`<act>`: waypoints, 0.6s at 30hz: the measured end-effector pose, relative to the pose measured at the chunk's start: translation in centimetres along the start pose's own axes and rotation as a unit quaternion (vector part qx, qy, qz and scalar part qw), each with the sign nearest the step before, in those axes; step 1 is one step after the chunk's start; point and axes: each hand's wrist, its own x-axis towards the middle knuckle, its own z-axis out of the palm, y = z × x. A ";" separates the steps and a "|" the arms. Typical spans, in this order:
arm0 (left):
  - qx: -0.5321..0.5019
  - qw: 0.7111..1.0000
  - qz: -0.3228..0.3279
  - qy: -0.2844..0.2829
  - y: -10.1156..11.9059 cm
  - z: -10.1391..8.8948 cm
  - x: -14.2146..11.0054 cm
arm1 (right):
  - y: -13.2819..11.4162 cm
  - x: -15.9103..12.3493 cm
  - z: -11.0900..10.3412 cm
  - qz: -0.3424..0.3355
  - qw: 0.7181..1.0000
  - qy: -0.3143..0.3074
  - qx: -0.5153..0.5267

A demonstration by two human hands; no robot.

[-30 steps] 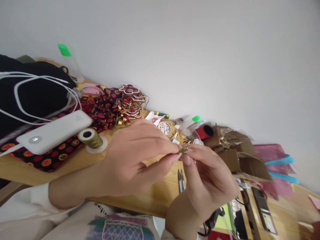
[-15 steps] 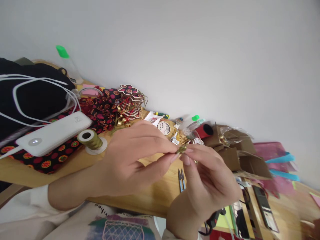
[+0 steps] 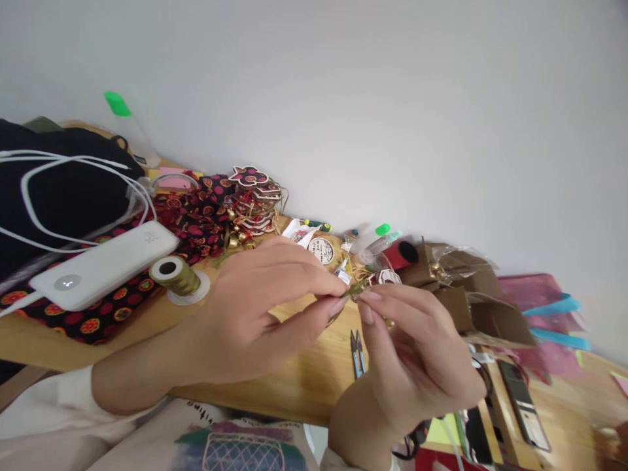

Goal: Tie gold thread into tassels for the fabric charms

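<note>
My left hand [image 3: 267, 304] comes in from the left, thumb and forefinger pinched on an olive-green cord [image 3: 355, 289]. Opposite it, the fingertips of my right hand [image 3: 412, 353] close on the same cord. The cord looks bunched or knotted between the two pinches, though its detail is too small to make out. A gold bead or bell [image 3: 389, 322] peeks out behind my right fingers, mostly hidden. Below the hands, blue-handled thread snips [image 3: 357, 353] lie on the wooden table. A spool of olive thread [image 3: 180, 276] stands beside my left wrist.
At left, a white power bank [image 3: 105, 265] with cables rests on patterned fabric [image 3: 88, 320]. Stacked charms [image 3: 255, 203] with gold bells stand by the wall. An open cardboard box [image 3: 498, 317], a red-and-black cylinder [image 3: 400, 254] and a phone [image 3: 524, 405] are at right.
My right hand has shifted slightly right and down, and the fingertips have drawn a little apart. A cord strand now shows beneath my left fingers. Both hands keep their pinch.
</note>
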 end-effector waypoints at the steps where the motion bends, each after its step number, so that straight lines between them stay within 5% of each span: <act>1: -0.004 1.000 -0.001 0.001 0.0 0.0 0.0 | 0.0 0.0 -0.1 -0.002 1.000 -0.002 0.002; 18: -0.127 0.984 -0.110 -0.061 0.2 -0.4 0.0 | -0.3 0.2 -0.9 0.004 0.999 -0.025 -0.036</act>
